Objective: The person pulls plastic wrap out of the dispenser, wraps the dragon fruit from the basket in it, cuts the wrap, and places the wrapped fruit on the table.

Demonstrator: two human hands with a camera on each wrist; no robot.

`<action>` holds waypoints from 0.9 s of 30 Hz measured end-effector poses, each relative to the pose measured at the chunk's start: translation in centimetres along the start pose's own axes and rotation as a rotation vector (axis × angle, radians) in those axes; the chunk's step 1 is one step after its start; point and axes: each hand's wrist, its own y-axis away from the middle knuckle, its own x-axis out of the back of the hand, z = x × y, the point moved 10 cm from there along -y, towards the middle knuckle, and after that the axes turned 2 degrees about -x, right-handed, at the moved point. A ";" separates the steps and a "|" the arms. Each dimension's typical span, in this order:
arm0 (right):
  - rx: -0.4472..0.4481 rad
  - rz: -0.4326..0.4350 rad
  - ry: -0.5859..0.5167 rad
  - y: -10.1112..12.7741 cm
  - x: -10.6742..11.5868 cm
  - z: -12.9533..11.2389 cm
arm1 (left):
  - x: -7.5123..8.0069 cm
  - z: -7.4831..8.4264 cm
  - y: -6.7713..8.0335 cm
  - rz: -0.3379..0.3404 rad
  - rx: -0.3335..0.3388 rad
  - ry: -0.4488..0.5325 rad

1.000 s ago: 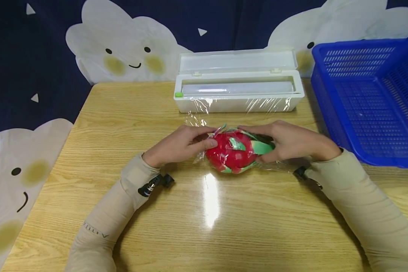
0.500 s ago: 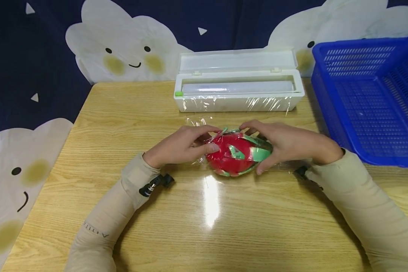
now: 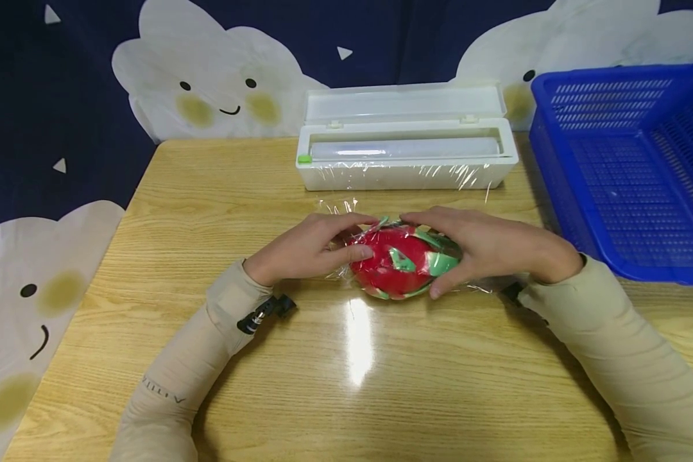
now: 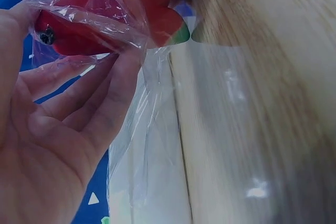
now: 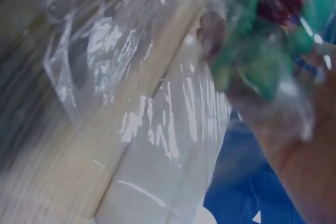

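Note:
A red dragon fruit [image 3: 388, 263] with green leaf tips lies on its side, clear cling film around at least part of it. My left hand [image 3: 308, 249] grips its left end, thumb in front and fingers behind; the left wrist view has film creased over that end and its dark tip [image 4: 47, 35]. Around the leafy right end, my right hand [image 3: 487, 245] holds the fruit with thumb and fingers spread apart. Loose cling film [image 5: 173, 114] stretches from the fruit toward the white dispenser [image 3: 407, 176]. The fruit's underside is hidden.
The dispenser stands at the table's back edge, lid up, with a film roll [image 3: 404, 149] inside and a green piece [image 3: 304, 159] at its left corner. A blue plastic basket [image 3: 577, 256] occupies the right side. Behind hangs a navy cloth [image 3: 375, 38] with clouds.
The dragon fruit has rolled slightly toward the person. My right hand's fingers and thumb loosened and shifted on its leafy end. My left hand has barely moved.

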 end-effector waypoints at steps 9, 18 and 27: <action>0.030 0.046 0.097 0.1 0.5 -0.6 | 0.1 0.0 0.0 0.004 -0.012 -0.017; 0.027 0.045 0.113 0.1 0.5 -0.6 | 0.2 -0.2 0.2 0.005 0.002 0.011; 0.034 0.041 0.107 0.2 0.4 -0.6 | 0.6 -0.8 0.4 0.014 0.045 0.012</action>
